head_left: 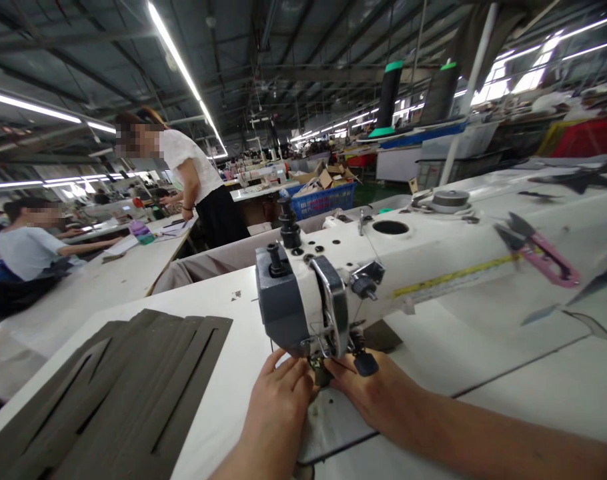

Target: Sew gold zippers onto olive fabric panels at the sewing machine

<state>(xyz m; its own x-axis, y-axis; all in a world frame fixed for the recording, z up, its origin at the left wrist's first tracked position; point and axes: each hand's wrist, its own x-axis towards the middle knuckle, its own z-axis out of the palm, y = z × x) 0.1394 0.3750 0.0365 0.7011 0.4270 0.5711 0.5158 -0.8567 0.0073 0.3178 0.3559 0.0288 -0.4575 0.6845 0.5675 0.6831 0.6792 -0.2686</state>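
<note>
Two bare hands meet at the needle end of a white industrial sewing machine (433,257): the left hand (276,407) has its fingers curled in beside the presser foot (321,373), and the right hand (366,393) has its fingers spread toward the same spot. Whether either hand grips anything there, I cannot tell. Dark olive cut fabric pieces (108,393) lie stacked on the white table (228,373) to the left, pink-handled thread snips (538,252) lie right of the machine arm, and a distant blue plastic crate (323,203) holds cardboard.
</note>
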